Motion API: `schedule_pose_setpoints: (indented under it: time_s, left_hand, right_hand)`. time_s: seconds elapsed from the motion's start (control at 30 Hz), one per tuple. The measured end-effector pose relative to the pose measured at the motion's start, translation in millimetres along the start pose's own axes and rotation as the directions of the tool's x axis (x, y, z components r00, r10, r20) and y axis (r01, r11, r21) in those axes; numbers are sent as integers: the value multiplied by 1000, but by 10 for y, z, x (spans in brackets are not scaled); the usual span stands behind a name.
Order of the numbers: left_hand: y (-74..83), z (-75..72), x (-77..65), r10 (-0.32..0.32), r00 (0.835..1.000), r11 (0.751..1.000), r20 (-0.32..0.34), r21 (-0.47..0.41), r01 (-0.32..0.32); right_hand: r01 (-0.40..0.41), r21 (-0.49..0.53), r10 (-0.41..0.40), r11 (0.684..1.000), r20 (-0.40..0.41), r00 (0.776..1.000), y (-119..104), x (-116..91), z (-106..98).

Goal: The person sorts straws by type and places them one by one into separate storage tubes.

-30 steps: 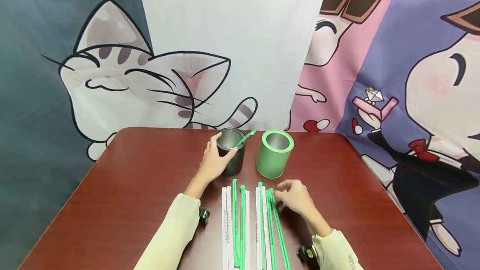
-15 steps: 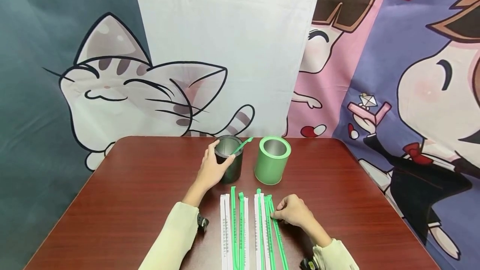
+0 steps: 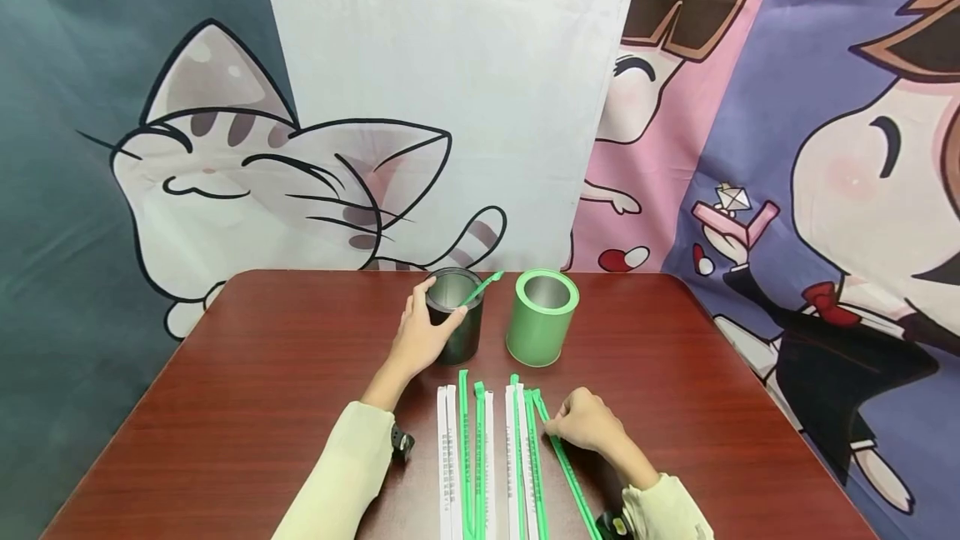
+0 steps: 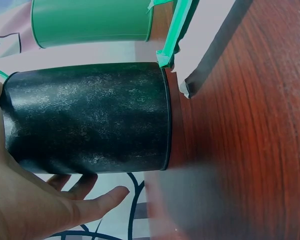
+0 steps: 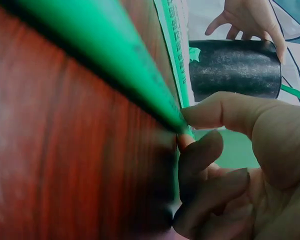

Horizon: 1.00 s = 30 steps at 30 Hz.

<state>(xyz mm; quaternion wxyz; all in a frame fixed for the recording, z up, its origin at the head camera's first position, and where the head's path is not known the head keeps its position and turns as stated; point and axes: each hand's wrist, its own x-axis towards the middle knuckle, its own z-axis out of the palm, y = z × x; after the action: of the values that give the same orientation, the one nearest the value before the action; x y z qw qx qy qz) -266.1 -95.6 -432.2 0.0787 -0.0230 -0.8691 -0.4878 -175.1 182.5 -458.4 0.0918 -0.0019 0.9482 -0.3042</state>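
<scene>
My left hand [image 3: 418, 340] grips the black cup [image 3: 463, 338] near its rim, thumb on the near side, fingers round the left side. A wrapped green straw [image 3: 486, 285] leans inside it, its end sticking out over the right edge. Lower right, my right hand [image 3: 588, 423] pinches a wrapped green straw [image 3: 573, 477] close to its far end, between thumb and fingertips. In the right wrist view this pinched straw [image 5: 110, 55] slants across close to the camera, above the wood. To the black cup's right stands a green cup [image 3: 536, 337], whose visible inside holds nothing.
White wrapped straws [image 3: 444, 457] and green wrapped straws [image 3: 465, 440] lie side by side in two groups, in front of the cups on the reddish-brown table [image 3: 285, 357]. A cartoon-printed cloth [image 3: 450, 48] hangs behind the table's far edge.
My right hand has come down onto the rightmost green straw and taken hold of it. The straw's near end has swung to the right. My left hand stays on the black cup.
</scene>
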Motion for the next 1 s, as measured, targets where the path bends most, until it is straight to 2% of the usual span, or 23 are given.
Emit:
schedule_pose_setpoints:
  time_s: [0.2, 0.47, 0.8, 1.0]
  left_hand:
    - [-16, 0, 9, 10, 1000, 1000, -3, -7, -10]
    - [-15, -30, 21, 2, 1000, 1000, -9, -16, -2]
    - [7, -32, 31, 0, 1000, 1000, 4, -11, 0]
    - [-10, -13, 13, -5, 1000, 1000, 10, -7, 5]
  right_hand:
    - [42, 92, -41, 995, -7, 999, -5, -16, -48]
    - [124, 232, -114, 965, -56, 992, -66, 13, -148]
    - [148, 296, -116, 944, -122, 986, -157, 10, -241]
    - [138, 327, -91, 935, -155, 984, -222, -26, -332]
